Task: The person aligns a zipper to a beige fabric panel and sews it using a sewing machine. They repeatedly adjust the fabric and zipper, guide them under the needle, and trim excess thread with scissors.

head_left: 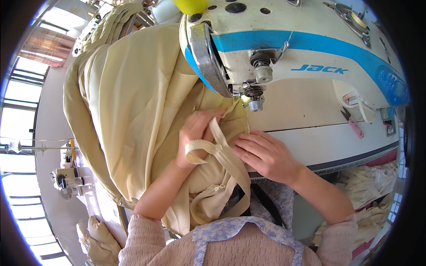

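Note:
My left hand (195, 133) is closed on a cream zipper tape (233, 173) over the beige fabric (120, 111), just below and left of the sewing machine's needle area (244, 97). The tape rises toward the needle, loops over my left wrist and hangs in long coils toward my lap. My right hand (266, 153) rests at the fabric's right edge, fingers extended and slightly curved on the cloth beside the tape. The large heap of fabric covers the left part of the table. Exactly what sits under the presser foot is partly hidden.
The white-and-blue machine head (288, 53) spans the upper right. Pink-handled scissors (357, 128) lie on the machine bed (301, 119). Fabric bundles sit at lower right (368, 186) and lower left (100, 239). A yellow container (191, 4) is at the top; another workstation (66, 177) stands left, near windows.

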The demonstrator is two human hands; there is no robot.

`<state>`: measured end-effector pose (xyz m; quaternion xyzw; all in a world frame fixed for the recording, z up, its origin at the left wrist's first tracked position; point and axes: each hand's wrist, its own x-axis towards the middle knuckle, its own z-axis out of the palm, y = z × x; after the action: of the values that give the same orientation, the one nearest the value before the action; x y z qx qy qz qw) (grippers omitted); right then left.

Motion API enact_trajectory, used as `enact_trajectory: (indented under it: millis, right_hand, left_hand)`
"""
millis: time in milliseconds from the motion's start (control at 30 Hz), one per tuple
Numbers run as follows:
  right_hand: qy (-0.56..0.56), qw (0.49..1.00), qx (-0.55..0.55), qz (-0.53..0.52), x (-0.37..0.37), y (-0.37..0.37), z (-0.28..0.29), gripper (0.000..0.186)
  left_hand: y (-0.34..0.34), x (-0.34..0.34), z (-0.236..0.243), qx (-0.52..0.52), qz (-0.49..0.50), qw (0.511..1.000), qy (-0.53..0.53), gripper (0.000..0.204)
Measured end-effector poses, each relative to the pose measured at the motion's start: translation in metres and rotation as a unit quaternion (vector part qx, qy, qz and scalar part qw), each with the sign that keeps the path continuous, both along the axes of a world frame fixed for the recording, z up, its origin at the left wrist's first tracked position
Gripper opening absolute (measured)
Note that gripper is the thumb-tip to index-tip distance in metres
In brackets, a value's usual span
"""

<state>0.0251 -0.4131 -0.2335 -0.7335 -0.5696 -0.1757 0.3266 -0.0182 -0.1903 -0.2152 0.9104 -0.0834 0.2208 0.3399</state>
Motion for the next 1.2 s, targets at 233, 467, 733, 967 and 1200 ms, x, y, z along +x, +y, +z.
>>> enact_trajectory:
  millis: [233, 467, 733, 967, 1200]
  right_hand:
    - [-0.016, 0.999, -0.025, -0.025, 0.003, 0.007, -0.005, 0.036]
    - [-0.015, 1.0, -0.006, -0.016, 0.006, 0.005, -0.008, 0.03]
    - [0.077, 0.997, 0.015, -0.021, 0.007, 0.007, -0.003, 0.023]
    - [0.112, 0.992, 0.032, -0.038, 0.013, 0.015, 0.003, 0.012]
    - [0.24, 0.955, 0.14, -0.101, 0.012, 0.028, 0.003, 0.014]
  left_hand:
    - [0.001, 0.013, 0.006, 0.018, -0.026, 0.999, -0.033, 0.015]
    - [0.002, 0.023, 0.002, 0.176, -0.147, 0.97, -0.082, 0.02]
    - [0.009, 0.024, 0.01, 0.166, -0.215, 0.962, -0.013, 0.042]
    - [-0.021, -0.026, 0.026, 0.164, -0.085, 0.971, 0.152, 0.072]
    - [0.005, 0.018, 0.001, 0.134, -0.072, 0.985, -0.086, 0.035]
